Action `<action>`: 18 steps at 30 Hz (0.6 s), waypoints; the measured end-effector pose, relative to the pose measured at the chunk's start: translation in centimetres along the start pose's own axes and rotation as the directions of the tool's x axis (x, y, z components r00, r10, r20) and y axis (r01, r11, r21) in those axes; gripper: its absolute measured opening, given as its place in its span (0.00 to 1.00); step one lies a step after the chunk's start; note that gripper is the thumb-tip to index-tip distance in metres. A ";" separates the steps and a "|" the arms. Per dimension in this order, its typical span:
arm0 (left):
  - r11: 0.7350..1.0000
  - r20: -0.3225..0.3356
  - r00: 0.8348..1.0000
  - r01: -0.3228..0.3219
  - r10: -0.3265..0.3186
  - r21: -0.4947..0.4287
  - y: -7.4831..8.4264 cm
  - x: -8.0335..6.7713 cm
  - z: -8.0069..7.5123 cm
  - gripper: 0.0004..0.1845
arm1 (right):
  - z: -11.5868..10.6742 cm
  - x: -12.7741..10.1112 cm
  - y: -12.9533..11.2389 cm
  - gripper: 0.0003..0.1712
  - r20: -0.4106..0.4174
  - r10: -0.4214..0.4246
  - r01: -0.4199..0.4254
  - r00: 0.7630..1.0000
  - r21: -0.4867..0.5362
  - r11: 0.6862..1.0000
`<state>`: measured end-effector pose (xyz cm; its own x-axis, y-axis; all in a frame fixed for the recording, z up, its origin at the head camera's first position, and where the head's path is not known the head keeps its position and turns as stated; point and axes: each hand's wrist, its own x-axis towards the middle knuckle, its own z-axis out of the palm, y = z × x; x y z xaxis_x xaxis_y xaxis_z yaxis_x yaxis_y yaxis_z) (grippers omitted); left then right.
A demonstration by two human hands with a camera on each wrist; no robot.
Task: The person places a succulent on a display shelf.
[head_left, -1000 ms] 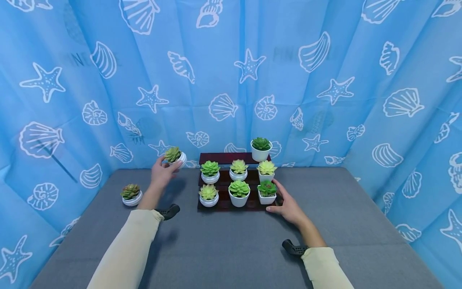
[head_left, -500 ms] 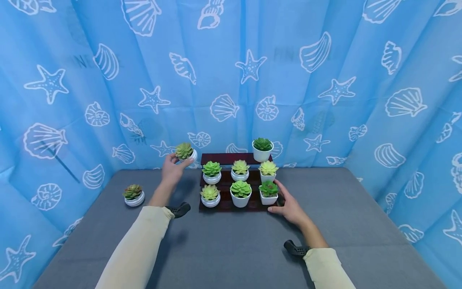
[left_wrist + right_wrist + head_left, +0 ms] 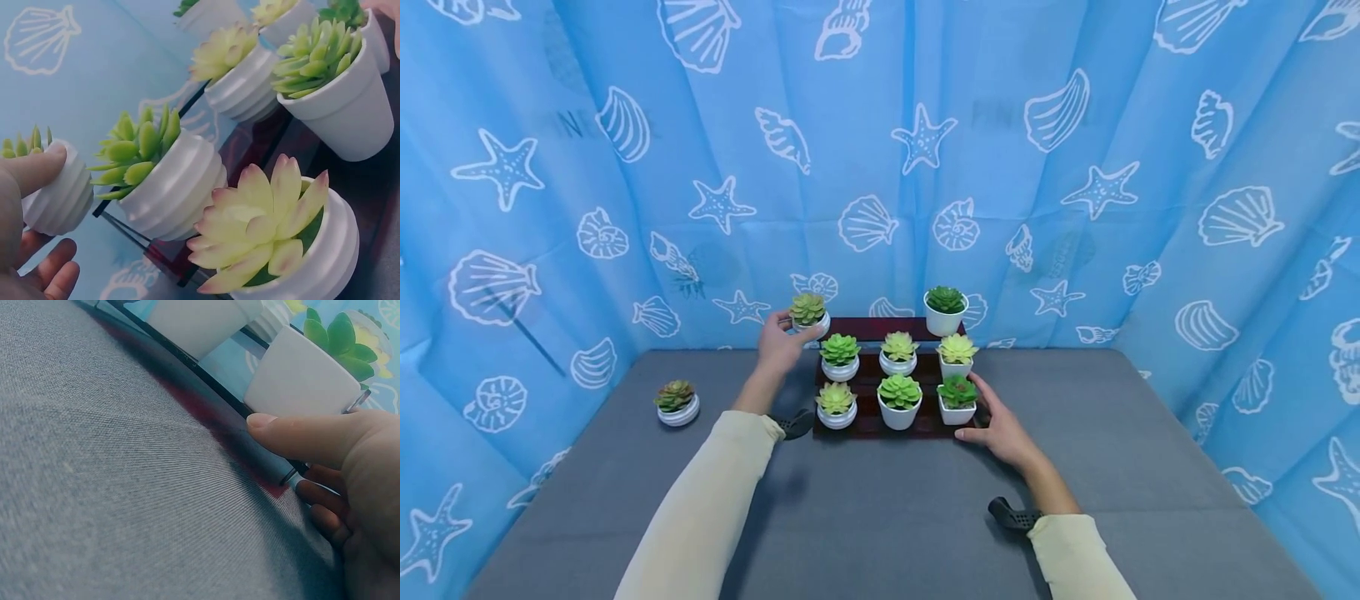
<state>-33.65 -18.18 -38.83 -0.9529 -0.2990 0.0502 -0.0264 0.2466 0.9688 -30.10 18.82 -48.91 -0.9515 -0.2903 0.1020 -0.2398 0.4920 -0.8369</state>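
My left hand [image 3: 781, 343] holds a potted succulent [image 3: 808, 311] at the left end of the top tier of a dark red stepped stand [image 3: 874, 329]. The left wrist view shows the thumb on the rim of its ribbed white pot [image 3: 59, 197], fingers below. My right hand [image 3: 1006, 432] grips the stand's front right corner; in the right wrist view the thumb [image 3: 300, 434] lies on the front edge, with fingers curled round the end. A dark green succulent [image 3: 945, 310] stands at the top tier's right end. Several more potted succulents [image 3: 898, 400] fill the two lower tiers.
Another succulent in a ribbed white pot [image 3: 677, 404] stands on the grey tablecloth [image 3: 880, 517] at the left. A blue curtain [image 3: 880, 150] with white shells and starfish hangs behind the table. The lower-tier pots stand close beside my left hand.
My left hand has carried the potted succulent to the right, from beside the stand to the left end of its top tier. My right hand has stayed at the corner.
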 end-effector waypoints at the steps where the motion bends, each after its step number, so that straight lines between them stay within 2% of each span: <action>1: 1.000 -0.001 1.000 0.004 -0.004 0.007 0.0 0.1 0.2 0.40 | -0.1 0.0 0.0 0.57 0.000 -0.002 0.002 1.000 0.002 1.000; 5: 1.000 -0.011 1.000 -0.001 0.001 0.031 0.1 0.2 0.7 0.38 | 0.0 0.0 0.1 0.57 0.005 -0.001 0.001 1.000 0.008 1.000; 12: 0.990 -0.044 0.997 -0.059 0.065 0.131 0.4 -0.1 1.1 0.37 | 0.1 0.0 0.2 0.57 -0.001 -0.002 0.002 1.000 0.012 1.000; 18: 0.991 -0.059 0.995 -0.074 0.081 0.111 0.6 -0.4 1.7 0.32 | 0.0 -0.1 0.3 0.57 -0.005 -0.009 0.009 1.000 0.007 1.000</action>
<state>-33.84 -16.35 -38.66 -0.9325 -0.3317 0.1429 0.0112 0.3689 0.9294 -30.10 19.00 -49.14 -0.9503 -0.2903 0.1123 -0.2470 0.4839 -0.8395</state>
